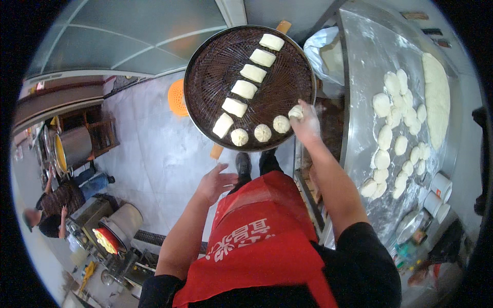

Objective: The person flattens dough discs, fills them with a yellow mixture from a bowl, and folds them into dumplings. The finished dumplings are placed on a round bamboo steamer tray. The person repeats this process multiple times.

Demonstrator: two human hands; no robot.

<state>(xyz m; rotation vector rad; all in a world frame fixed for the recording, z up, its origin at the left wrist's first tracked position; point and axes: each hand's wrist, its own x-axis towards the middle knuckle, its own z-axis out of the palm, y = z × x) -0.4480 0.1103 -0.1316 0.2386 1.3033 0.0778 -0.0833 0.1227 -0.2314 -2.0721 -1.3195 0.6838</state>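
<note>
My right hand (307, 121) is at the lower right rim of a round dark steamer tray (208, 69), its fingers around a small pleated bun (296, 112). Beside it, several pleated buns (262, 133) follow the near rim. A slanting row of rectangular dough pieces (244, 89) crosses the tray from top to lower left. My left hand (217, 183) holds nothing, fingers apart, below the tray and in front of the red apron (254, 231).
A floured steel table (360, 96) on the right bears several flattened dough rounds (381, 159) and a long dough mass (436, 100). An orange stool (177, 98) is left of the tray. Large pots (75, 148) and a person (61, 198) are at the far left.
</note>
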